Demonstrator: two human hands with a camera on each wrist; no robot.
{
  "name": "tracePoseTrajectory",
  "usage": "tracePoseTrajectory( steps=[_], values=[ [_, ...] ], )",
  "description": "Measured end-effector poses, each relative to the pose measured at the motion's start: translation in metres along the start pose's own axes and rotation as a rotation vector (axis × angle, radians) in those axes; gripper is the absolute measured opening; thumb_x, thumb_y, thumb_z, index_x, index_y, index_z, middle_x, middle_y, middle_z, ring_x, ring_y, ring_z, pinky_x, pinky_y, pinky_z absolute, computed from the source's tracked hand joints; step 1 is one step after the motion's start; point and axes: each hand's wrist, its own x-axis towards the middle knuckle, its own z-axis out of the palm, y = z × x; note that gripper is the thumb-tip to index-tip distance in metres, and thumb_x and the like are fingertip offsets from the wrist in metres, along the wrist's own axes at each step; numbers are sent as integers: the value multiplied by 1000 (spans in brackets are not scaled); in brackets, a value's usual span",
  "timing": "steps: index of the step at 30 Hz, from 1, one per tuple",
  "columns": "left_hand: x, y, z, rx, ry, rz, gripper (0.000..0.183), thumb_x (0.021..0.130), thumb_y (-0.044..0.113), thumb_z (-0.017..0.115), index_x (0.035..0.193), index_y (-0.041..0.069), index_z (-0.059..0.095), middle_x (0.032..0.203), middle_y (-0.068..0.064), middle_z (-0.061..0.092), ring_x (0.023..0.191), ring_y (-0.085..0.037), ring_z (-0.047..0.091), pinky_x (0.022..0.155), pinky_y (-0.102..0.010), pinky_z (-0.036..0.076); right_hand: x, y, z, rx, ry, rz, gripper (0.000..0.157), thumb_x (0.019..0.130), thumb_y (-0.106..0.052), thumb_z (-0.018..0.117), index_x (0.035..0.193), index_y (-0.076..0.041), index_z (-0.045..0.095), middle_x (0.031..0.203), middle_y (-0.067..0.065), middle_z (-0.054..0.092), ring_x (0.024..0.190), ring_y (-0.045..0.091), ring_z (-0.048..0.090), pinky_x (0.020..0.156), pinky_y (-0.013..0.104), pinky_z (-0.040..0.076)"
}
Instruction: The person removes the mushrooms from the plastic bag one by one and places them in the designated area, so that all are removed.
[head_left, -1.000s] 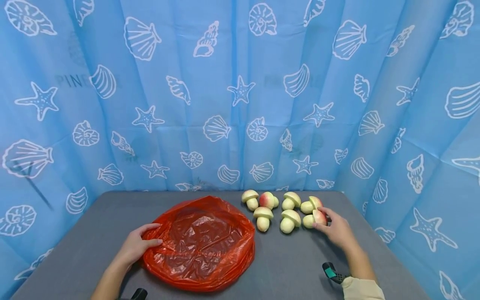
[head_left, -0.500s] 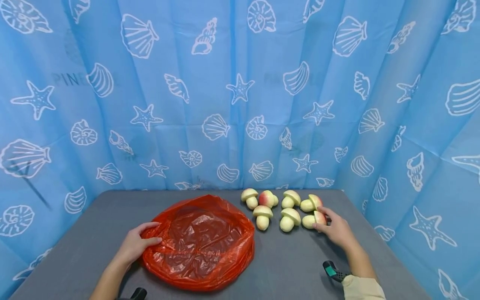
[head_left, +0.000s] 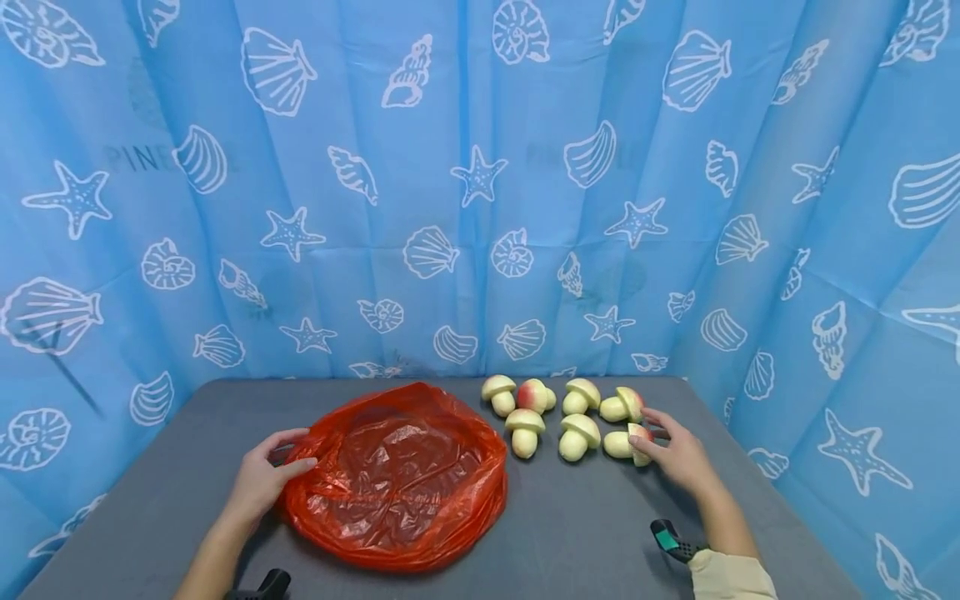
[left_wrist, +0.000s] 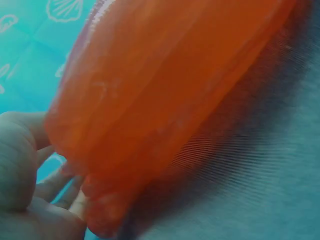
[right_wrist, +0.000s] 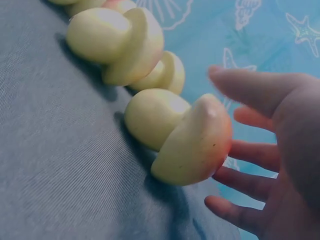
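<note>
A red plastic bag (head_left: pixel 487 500) lies on the table with its mouth spread wide, its inside facing up. At its left edge is my left hand (head_left: pixel 258 485), thumb and fingers apart; the left wrist view shows the fingers right beside the bag's side (left_wrist: pixel 135 100). My right hand (head_left: pixel 684 457) is at the nearest right mushroom (head_left: pixel 618 445), a pale artificial-looking one with a reddish cap, lying on its side. In the right wrist view the fingers are spread behind the cap (right_wrist: pixel 195 145) and the thumb stands off it.
Several more pale mushrooms stand or lie in two rows, among them one with its red cap (head_left: pixel 531 396) turned to the left. The grey table (head_left: pixel 570 533) ends at a blue shell-patterned curtain (head_left: pixel 465 208) behind and at the right.
My left hand has drawn back slightly left, its fingers coming off the bag's edge. My right hand has loosened and shifted a little right from the near mushroom, whose cap has turned slightly.
</note>
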Motion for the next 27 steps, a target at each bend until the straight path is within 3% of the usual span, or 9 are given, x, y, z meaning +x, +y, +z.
tracePoseTrajectory(
  steps=[4,7,11,15,18,20,24,27],
  values=[
    [-1,3,-6,-10,69,59,56,92,26,69,138,2,48,137,-23,48,120,-36,49,81,-28,55,-2,0,-3,70,47,10,61,99,-32,58,143,5,39,138,34,43,121,52,45,92,59,44],
    [-2,4,-11,-25,134,112,53,93,26,67,136,1,50,135,-21,52,114,-22,54,79,-18,52,-4,3,-8,76,88,10,57,100,-29,55,142,6,39,137,35,44,121,52,44,91,60,43],
    [-4,3,-16,-161,205,159,46,93,22,67,130,-1,53,123,-14,59,99,-2,59,78,-13,50,-5,11,-17,40,106,-5,54,101,-28,53,140,7,40,135,36,45,120,53,45,89,61,45],
    [-4,2,-18,-300,227,174,42,90,15,71,125,-4,55,111,-4,64,95,0,62,78,-14,51,-5,20,-25,7,87,7,59,100,-35,53,139,8,41,135,36,45,119,53,46,88,61,46],
    [-4,3,-19,-228,242,177,45,91,17,70,127,-5,54,113,-4,64,99,-2,60,78,-12,49,-5,27,-31,-25,72,27,62,100,-40,53,139,7,41,135,36,44,118,52,46,87,60,46],
    [-3,4,-21,-115,250,180,46,93,21,68,129,-4,53,119,-9,62,106,-9,59,80,-10,47,-5,32,-34,-63,75,26,62,99,-39,54,138,8,43,134,36,45,117,53,47,86,60,47],
    [0,8,-28,88,257,207,48,95,26,65,132,-1,52,131,-22,54,121,-31,50,99,-37,45,-3,42,-42,-180,86,-10,59,98,-36,57,134,10,45,130,38,47,113,55,48,85,62,45],
    [3,7,-37,207,269,276,46,94,24,67,130,-1,55,133,-24,52,122,-40,44,100,-62,35,0,51,-46,-281,100,-70,59,95,-34,63,131,11,48,128,38,47,114,56,45,88,65,39]
  ],
)
